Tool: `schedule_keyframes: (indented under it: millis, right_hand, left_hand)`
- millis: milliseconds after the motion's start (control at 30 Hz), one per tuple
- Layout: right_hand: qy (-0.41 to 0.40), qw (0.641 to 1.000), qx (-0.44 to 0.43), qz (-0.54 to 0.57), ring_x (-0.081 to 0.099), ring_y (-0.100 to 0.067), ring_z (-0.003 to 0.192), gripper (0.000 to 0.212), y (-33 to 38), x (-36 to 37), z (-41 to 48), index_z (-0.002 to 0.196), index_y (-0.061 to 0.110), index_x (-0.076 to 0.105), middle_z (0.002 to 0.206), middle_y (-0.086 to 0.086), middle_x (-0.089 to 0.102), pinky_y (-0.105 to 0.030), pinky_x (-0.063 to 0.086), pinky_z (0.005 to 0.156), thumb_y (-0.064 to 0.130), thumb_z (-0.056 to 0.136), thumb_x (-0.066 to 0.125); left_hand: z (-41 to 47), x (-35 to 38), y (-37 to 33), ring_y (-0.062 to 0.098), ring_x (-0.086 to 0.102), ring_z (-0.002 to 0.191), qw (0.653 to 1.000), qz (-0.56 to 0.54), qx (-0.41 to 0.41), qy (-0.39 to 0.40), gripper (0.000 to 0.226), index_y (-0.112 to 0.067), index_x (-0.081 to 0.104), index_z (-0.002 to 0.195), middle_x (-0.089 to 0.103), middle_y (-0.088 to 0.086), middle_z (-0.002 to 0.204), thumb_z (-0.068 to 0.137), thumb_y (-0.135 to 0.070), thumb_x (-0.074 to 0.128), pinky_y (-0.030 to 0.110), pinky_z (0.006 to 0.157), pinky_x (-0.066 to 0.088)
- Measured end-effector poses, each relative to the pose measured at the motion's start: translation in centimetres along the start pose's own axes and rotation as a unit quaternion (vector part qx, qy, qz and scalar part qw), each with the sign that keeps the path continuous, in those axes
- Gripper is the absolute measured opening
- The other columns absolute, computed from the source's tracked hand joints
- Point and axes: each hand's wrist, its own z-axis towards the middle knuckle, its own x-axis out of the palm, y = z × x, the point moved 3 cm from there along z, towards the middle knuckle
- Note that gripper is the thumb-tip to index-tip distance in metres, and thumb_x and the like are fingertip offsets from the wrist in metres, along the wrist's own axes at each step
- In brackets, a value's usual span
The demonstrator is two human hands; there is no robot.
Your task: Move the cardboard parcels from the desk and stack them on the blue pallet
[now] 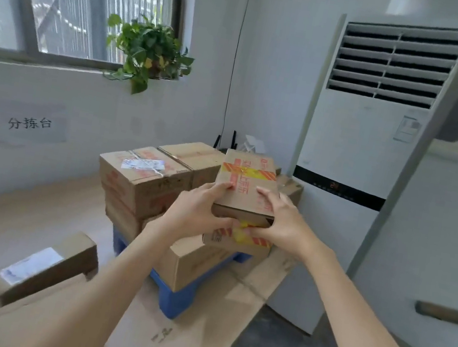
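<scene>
Left hand (200,208) and right hand (283,222) grip a taped parcel (245,187) at its near end, thumbs on top, held above the stack (143,182) on the blue pallet (171,301). A second taped box (237,240) sits directly under the hands. Another box (43,266) lies lower left. An air conditioner (368,155) stands right; a plant (151,52) sits on the windowsill.

1. Stacked parcels (144,179) fill blue pallet (171,301) left & rear; top approach blocked there.
2. Standing air conditioner (356,153) walls off right side, just beside pallet.
3. Loose box (46,266) near left on floor.
4. Flattened cardboard (191,344) in front: open floor, clear reach-in.
</scene>
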Motion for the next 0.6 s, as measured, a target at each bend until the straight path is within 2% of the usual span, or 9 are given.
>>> schedule_keyframes:
  millis: [200, 600]
  right_hand:
    - [-0.013, 0.999, 0.04, -0.009, 0.033, -0.021, 0.135, 0.104, -8.5, -2.8, 3.5, 0.148, 0.037, 0.024, 0.145, -0.003, 0.034, -0.045, 0.035, 0.111, 0.055, 0.063, 0.082]
    - [0.002, 1.0, 0.017, -0.023, 0.038, -0.019, 0.13, 0.103, -19.8, -6.5, 22.2, 0.149, 0.033, 0.025, 0.14, -0.002, 0.037, -0.037, 0.038, 0.105, 0.049, 0.065, 0.083]
  left_hand:
    - [8.5, 5.5, -2.2, 0.02, 0.042, 0.131, 0.999, -0.01, 0.031, 0.016, 0.079, -0.034, 0.026, 0.148, 0.041, -0.002, 0.147, 0.082, -0.058, 0.063, 0.036, 0.104, 0.037]
    - [29.4, 11.0, 1.7, 0.02, 0.05, 0.121, 1.0, -0.025, 0.005, -0.002, 0.083, -0.039, 0.022, 0.15, 0.045, -0.001, 0.142, 0.08, -0.06, 0.063, 0.037, 0.097, 0.046]
